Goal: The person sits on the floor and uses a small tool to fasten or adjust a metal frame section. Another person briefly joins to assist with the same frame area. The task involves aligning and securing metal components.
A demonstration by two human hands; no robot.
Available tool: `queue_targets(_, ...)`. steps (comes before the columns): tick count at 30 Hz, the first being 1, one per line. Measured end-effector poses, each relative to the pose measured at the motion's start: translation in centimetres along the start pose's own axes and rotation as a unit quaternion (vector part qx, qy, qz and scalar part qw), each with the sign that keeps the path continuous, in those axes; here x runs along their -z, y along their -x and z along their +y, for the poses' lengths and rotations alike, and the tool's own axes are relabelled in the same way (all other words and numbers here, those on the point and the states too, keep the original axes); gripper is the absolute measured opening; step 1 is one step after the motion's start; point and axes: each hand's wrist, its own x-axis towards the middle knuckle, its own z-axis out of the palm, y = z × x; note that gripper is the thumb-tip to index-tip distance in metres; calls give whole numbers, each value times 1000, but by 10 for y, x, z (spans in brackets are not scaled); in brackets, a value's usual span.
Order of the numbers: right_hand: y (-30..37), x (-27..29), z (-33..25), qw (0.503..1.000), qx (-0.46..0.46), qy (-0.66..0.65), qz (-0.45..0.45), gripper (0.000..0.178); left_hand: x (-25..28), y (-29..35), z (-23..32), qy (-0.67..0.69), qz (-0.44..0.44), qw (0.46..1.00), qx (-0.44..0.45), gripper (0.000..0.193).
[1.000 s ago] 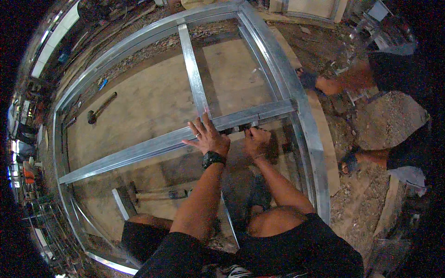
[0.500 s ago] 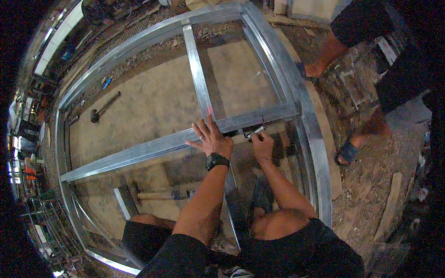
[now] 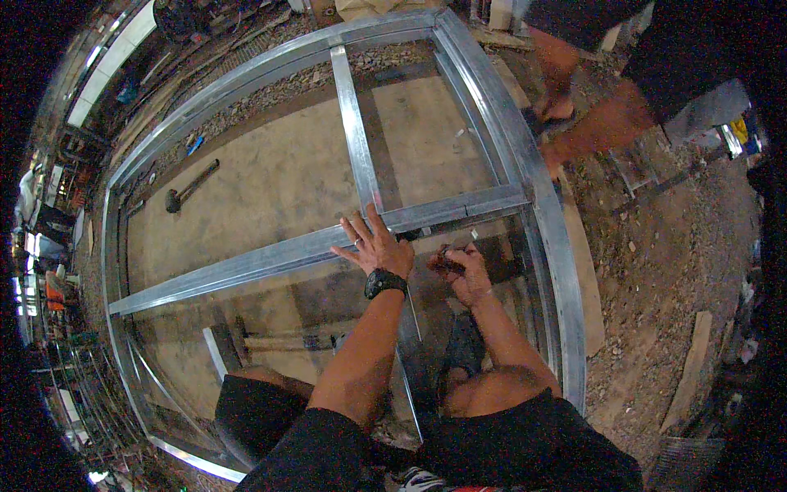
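My left hand (image 3: 377,246), with a watch on its wrist, lies flat with fingers spread on the long silvery metal crossbar (image 3: 246,271), where a shorter metal bar (image 3: 351,123) meets it. Just below the crossbar and apart from it, my right hand (image 3: 467,275) is closed around a small pen-like object (image 3: 474,235) with a whitish end. Its exact kind is blurred and partly hidden by my fingers. A thin dark line shows on the crossbar above that hand. Both bars belong to a large rectangular metal frame (image 3: 551,221) around me.
A mallet (image 3: 193,185) and a small blue object (image 3: 195,146) lie inside the frame at the left. Another long-handled tool (image 3: 283,342) lies near my left knee. At the right, another person's leg (image 3: 602,123) is beside the frame, over dirt ground with a wooden strip (image 3: 687,373).
My right hand has drawn slightly down from the crossbar, turning the pen-like object. My left hand stays put. The other person's legs have shifted up toward the far right corner.
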Motion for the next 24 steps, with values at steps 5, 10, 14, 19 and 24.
queue_targets(5,-9,-6,0,999,28,17,-31,20,-1,1,-1,-7,-5,1000,-1,103)
queue_targets(10,-20,-30,6,979,18,204,15,17,-1,1,-10,-14,8,1000,2,103)
queue_targets(14,-63,15,33,935,67,342,69,23,0,5,5,-1,11,1000,-7,103)
queue_targets(19,-45,-25,37,951,35,299,70,23,-8,1,-20,-11,54,998,-9,106)
queue_targets(24,-32,-10,39,969,67,227,77,32,-16,56,-11,63,67,993,76,105)
